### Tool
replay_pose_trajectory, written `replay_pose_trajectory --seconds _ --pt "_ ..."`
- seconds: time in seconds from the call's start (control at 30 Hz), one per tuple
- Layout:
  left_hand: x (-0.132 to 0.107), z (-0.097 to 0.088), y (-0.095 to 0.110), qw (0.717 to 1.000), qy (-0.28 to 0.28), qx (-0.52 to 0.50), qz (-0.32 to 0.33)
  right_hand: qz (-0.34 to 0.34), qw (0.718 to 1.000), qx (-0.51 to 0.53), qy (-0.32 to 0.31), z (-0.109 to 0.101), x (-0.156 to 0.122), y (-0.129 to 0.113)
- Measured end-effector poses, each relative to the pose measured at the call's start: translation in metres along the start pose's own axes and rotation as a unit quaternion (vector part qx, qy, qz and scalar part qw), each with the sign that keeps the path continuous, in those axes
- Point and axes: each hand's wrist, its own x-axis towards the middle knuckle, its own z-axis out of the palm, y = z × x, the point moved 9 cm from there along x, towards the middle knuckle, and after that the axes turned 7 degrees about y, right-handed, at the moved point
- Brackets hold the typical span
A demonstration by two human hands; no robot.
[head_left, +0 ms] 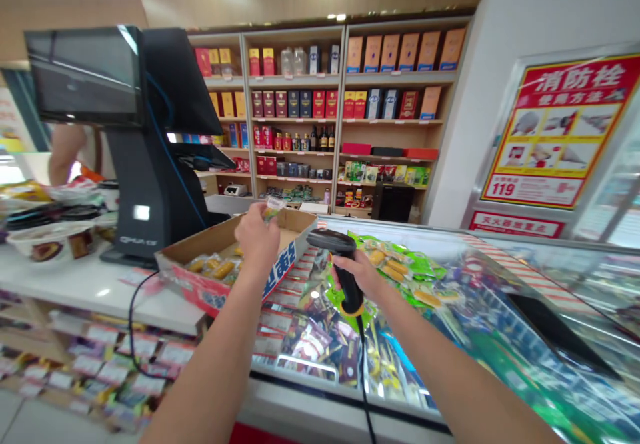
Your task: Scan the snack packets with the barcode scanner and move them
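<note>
My right hand (363, 272) is wrapped round the handle of a black barcode scanner (333, 239), whose cable hangs down over the counter's front. Over the open cardboard box (183, 282), my left hand (259, 234) pinches a small clear-wrapped packet (275, 205). Inside the box lie several yellow snacks in clear wrappers (216, 267). Right of the scanner, green and clear snack packets with yellow pieces (397, 264) rest on the glass counter (440, 227). More green packaging (345, 301) lies partly behind the scanner.
A black checkout terminal (155, 164) stands left of the box, its cable (133, 317) looping down the counter. A dark flat device (555, 327) lies on the glass at right. Shelves of boxed goods (295, 104) line the back wall. At far left, a person's arm (65, 147) shows behind the counter.
</note>
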Motion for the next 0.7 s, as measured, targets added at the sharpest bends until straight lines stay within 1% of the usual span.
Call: replay_pose_trajectory --seconds 0.07,0.1,0.17,0.2,0.27,0.33,0.37,0.4,0.43,0.47,0.5,0.53,0.57,0.6,0.63,0.67,0.7 --pt "0.010 -0.026 -0.007 0.997 0.060 0.052 -0.009 0.000 1.000 0.010 -0.016 0.018 0.005 -0.004" --pt "0.012 -0.035 -0.010 0.994 0.082 0.069 -0.016 0.001 1.000 0.012 -0.023 0.026 0.006 -0.004" --pt "0.014 -0.043 -0.013 0.991 0.102 0.086 -0.021 0.003 0.999 0.012 -0.031 0.034 0.008 -0.001" --pt "0.013 -0.042 -0.013 0.991 0.101 0.087 -0.018 0.005 0.999 0.013 -0.031 0.035 0.007 0.001" --pt "0.009 -0.035 -0.008 0.993 0.094 0.077 0.000 0.010 0.999 0.019 -0.025 0.031 0.006 0.005" --pt "0.000 -0.020 0.003 0.995 0.074 0.046 0.042 0.014 1.000 0.024 -0.009 0.019 0.002 0.009" --pt "-0.006 -0.007 0.010 0.996 0.045 0.025 0.072 0.014 1.000 0.022 0.003 0.010 0.000 0.010" --pt "-0.014 0.009 0.018 0.995 -0.003 0.006 0.103 0.014 1.000 0.020 0.018 -0.001 -0.002 0.011" --pt "-0.025 0.030 0.026 0.988 -0.074 -0.005 0.132 0.013 0.999 0.018 0.035 -0.013 -0.004 0.011" --pt "-0.039 0.055 0.031 0.974 -0.165 -0.004 0.153 0.010 0.998 0.016 0.053 -0.026 -0.006 0.012" --pt "-0.058 0.079 0.034 0.950 -0.265 0.007 0.166 0.009 0.997 0.021 0.074 -0.040 -0.008 0.013" --pt "-0.080 0.102 0.034 0.915 -0.363 0.030 0.174 0.008 0.995 0.028 0.100 -0.055 -0.011 0.014" --pt "-0.103 0.121 0.032 0.874 -0.448 0.056 0.181 0.010 0.992 0.031 0.121 -0.069 -0.013 0.017" --pt "-0.124 0.135 0.030 0.834 -0.512 0.084 0.188 0.010 0.989 0.033 0.143 -0.083 -0.015 0.019" --pt "-0.141 0.145 0.027 0.802 -0.554 0.109 0.196 0.010 0.986 0.036 0.162 -0.094 -0.017 0.023" --pt "-0.154 0.152 0.025 0.781 -0.575 0.131 0.202 0.012 0.983 0.040 0.176 -0.105 -0.019 0.027" --pt "-0.161 0.158 0.023 0.774 -0.580 0.147 0.206 0.011 0.981 0.045 0.188 -0.113 -0.020 0.030"
